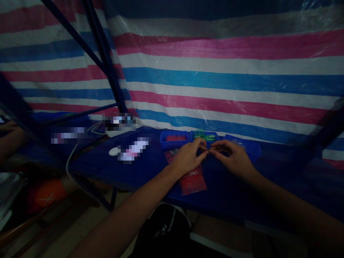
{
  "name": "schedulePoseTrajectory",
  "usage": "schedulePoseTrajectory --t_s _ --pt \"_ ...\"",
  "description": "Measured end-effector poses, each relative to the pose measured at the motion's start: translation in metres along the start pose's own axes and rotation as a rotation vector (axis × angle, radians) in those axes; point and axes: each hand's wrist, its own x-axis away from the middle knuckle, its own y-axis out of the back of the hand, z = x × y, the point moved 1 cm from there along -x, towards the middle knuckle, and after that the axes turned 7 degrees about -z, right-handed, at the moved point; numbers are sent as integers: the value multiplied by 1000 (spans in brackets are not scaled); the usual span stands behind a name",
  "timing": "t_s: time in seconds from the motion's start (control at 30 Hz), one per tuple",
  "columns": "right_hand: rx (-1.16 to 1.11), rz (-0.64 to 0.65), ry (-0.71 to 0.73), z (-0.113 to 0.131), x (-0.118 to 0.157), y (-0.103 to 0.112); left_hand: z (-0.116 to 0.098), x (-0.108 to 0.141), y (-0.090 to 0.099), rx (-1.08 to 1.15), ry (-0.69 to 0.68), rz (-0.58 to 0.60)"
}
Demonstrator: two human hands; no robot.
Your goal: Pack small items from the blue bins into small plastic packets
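My left hand [189, 156] and my right hand [232, 156] meet above the blue table, thumbs and forefingers pinched close together. Whatever sits between the fingertips is too small and dark to make out. Under my left hand lies a clear plastic bag with red contents [192, 182]. Just behind the hands stand small blue bins: one [166, 144] has something red in it, and the middle one holds green pieces [205, 137]. A third blue bin [254, 149], with clear plastic in it, is partly hidden by my right hand.
A white round object [114, 151] lies on the blue table [99, 163] beside a blurred-out item. Further back is a white power strip [125, 132] with a cable. Blue metal posts [107, 68] and a striped plastic sheet [228, 82] bound the table. Another person's arm [12, 141] shows at far left.
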Motion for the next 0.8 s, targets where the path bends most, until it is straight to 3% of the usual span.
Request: schedulePoseTrajectory --t_s 0.23,0.33,0.4,0.57,0.7,0.8 --pt "-53 -88 -4 1 -3 3 1 -2 -1 -43 -16 -56" --pt "34 -166 55 3 -4 6 -1 -2 3 -83 -3 -92" --pt "127 -188 137 5 -3 8 -2 -2 4 -43 10 -53" --pt "236 -80 339 13 -1 6 -4 -3 3 135 -59 46" --pt "225 -36 324 17 0 4 -4 -4 4 157 11 -2" --pt "207 -84 261 18 0 5 -5 -5 5 146 61 -28"
